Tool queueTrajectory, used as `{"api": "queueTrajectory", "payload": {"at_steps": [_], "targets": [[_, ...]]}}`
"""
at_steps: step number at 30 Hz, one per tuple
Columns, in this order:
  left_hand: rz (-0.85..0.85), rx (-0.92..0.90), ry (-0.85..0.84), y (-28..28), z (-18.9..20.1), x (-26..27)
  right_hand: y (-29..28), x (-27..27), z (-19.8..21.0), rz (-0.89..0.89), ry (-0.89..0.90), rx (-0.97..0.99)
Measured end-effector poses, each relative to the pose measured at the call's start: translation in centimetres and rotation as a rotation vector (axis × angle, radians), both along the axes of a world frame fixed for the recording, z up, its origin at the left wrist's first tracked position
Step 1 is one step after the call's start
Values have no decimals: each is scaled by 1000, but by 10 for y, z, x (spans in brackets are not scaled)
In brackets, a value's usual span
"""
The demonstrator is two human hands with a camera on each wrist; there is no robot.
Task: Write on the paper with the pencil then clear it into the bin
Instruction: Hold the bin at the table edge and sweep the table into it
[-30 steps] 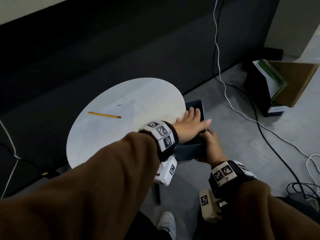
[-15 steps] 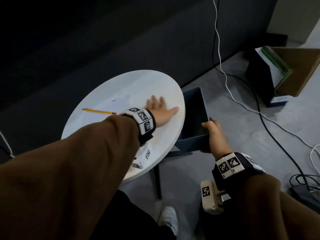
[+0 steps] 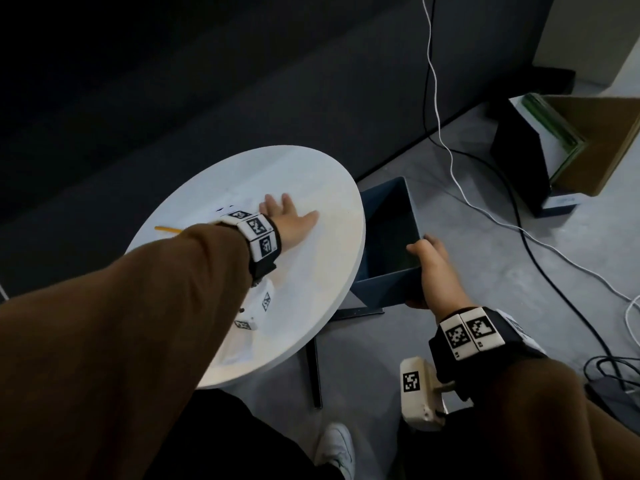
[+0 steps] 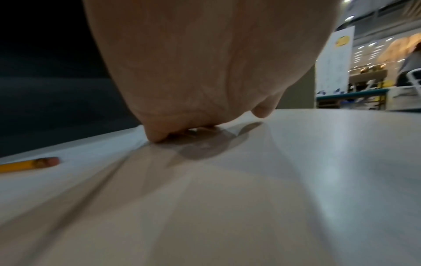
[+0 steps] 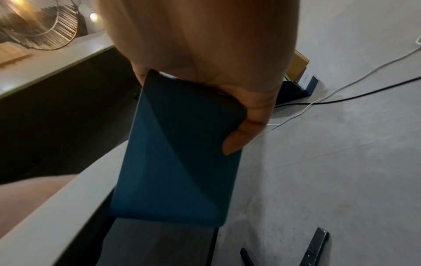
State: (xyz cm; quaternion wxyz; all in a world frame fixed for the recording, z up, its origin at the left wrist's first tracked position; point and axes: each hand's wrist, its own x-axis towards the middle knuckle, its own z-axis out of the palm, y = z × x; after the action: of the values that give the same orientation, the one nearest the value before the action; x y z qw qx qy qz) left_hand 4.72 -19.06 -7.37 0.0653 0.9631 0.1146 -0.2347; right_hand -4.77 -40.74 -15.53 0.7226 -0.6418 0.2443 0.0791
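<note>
Writing seems done | your left hand [image 3: 289,225] presses flat on the paper [image 4: 232,130] beside the pencil [image 3: 168,230] on the desk [image 3: 322,282] | your right hand [image 3: 431,268] grips the blue bin [image 3: 388,285] at the desk edge | sweeping left.

A corner of a large public or office-type interior was suggested rather than a home. A bare grey concrete floor [image 3: 450,334] was crossed by a white cable [image 3: 446,147] and a black cable [image 3: 540,258], with a dark partition wall [image 3: 242,81] behind a small round white desk [image 3: 311,188]. In the wrist views, rows of ceiling lights [image 4: 369,46], a standing printed banner [image 4: 335,61] and a spiral staircase [image 5: 43,27] were seen beyond.
</note>
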Motion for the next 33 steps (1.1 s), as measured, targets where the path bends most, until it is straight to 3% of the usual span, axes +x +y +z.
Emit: {"api": "queueTrajectory", "payload": {"at_steps": [8, 11, 14, 18, 21, 25, 27, 29, 33], "targets": [[-384, -284, 28, -76, 4, -10, 2, 6, -2, 1, 41, -2], [-233, -104, -66, -53, 4, 1, 0, 5, -1, -3, 46, -8], [-42, 25, -50, -9, -4, 4, -1, 5, 1, 6, 47, -23], [60, -29, -30, 7, -7, -12, 1, 7, 1, 16, 51, -32], [-89, -88, -7, -20, -6, -21, 3, 7, 0, 15, 50, -32], [-369, -304, 76, -67, 2, -26, 5, 8, 0, 1, 51, -18], [-424, -384, 66, -76, 11, -21, 5, 8, 1, -6, 47, -11], [-359, -334, -23, -65, 17, -10, 4, 7, 1, 2, 31, -13], [-23, -122, -75, -10, 7, 6, -1, 5, 0, 9, 9, -10]]}}
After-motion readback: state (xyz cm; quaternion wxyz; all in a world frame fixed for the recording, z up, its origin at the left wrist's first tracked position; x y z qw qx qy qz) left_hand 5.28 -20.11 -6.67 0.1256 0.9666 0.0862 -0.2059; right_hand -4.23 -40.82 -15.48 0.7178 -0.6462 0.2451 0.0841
